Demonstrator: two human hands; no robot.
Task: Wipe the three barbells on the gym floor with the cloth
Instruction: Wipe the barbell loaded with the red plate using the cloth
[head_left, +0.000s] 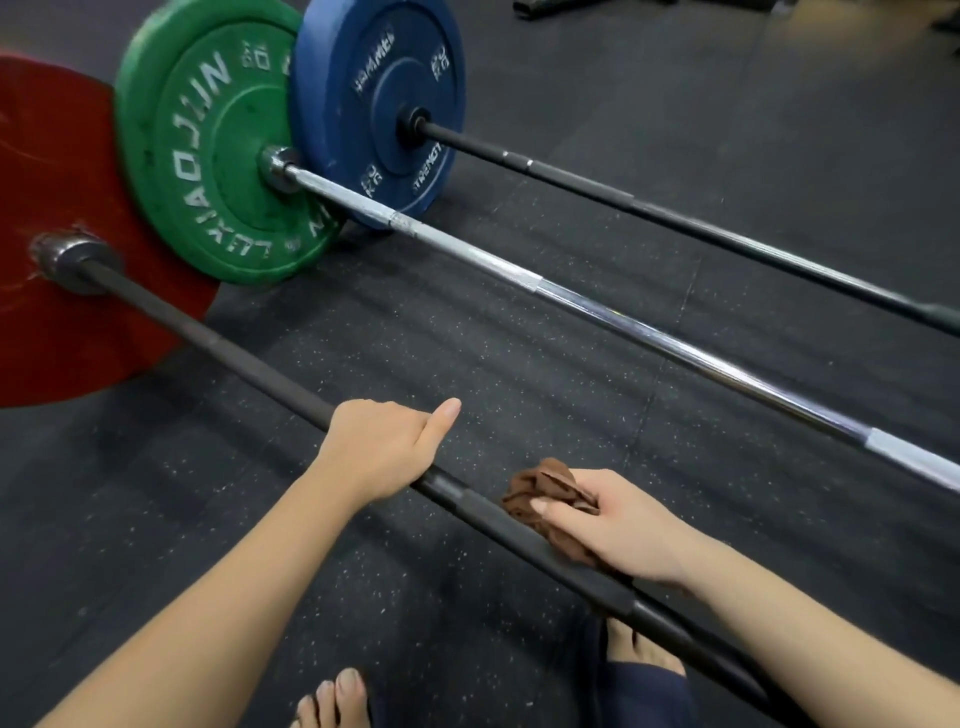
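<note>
Three barbells lie side by side on the dark rubber floor. The nearest one is a dark bar (249, 369) with a red plate (57, 208). My left hand (384, 447) grips this bar, thumb pointing out. Just to its right my right hand (618, 525) holds a crumpled brown cloth (545, 491) wrapped over the same bar. The middle barbell is chrome (597, 312) with a green plate (208, 140). The far barbell is black (675, 218) with a blue plate (379, 98).
My bare feet show at the bottom: toes (332, 696) below the bar and another foot (644, 649) under it. Speckled rubber matting (467, 338) lies between the bars. Dark equipment (545, 8) stands at the top edge.
</note>
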